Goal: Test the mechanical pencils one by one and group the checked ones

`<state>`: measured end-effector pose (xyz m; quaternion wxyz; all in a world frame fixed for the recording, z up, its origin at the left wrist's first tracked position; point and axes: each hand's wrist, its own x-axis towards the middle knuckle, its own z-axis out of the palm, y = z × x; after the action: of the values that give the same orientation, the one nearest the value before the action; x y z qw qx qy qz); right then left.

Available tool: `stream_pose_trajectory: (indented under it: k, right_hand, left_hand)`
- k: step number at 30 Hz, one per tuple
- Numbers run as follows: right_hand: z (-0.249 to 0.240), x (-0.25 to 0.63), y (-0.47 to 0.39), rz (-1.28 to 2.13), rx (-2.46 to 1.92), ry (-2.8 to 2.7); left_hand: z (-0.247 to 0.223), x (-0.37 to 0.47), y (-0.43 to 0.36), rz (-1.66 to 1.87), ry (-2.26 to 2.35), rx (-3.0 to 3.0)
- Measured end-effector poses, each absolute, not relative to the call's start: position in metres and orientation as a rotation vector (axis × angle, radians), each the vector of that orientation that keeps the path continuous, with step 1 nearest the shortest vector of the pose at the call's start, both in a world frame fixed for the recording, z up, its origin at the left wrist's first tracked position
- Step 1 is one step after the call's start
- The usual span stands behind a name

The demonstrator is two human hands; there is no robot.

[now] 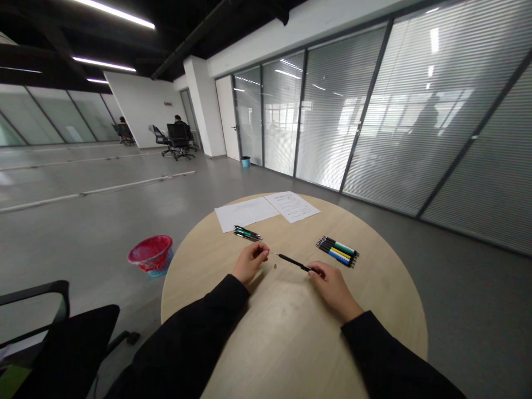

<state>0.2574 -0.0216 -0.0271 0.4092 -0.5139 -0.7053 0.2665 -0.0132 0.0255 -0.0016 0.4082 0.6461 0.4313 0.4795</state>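
Observation:
A slim black pen (293, 262) is held over the round table by my right hand (332, 285), whose fingers close on its near right end. The pen's narrow end points left toward my left hand (250, 261). Thumb and forefinger of that hand are pinched together beside this tip; a thin pale bit shows between them, too small to name. Beyond my left hand lies a small group of black and green pens (247, 233). To the right of my right hand, several pens (337, 252) with green, yellow, white and blue parts lie side by side.
Two sheets of paper, one nearly blank (245, 213) and one printed (293, 206), lie at the far side of the wooden table (286, 343). A small dark spot (275, 266) is near the pen. A red-lined basket (150, 255) and black chair (78, 343) stand left.

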Motion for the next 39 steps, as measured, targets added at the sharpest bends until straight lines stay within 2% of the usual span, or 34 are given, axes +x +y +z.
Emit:
stream_pose_trajectory:
  k: [39]
  right_hand:
    - [-0.0244,0.2548,-0.0238,0.633,-1.287,-1.830]
  left_hand:
    - [-0.0025,-0.0094,0.0224,1.116,1.060,1.690]
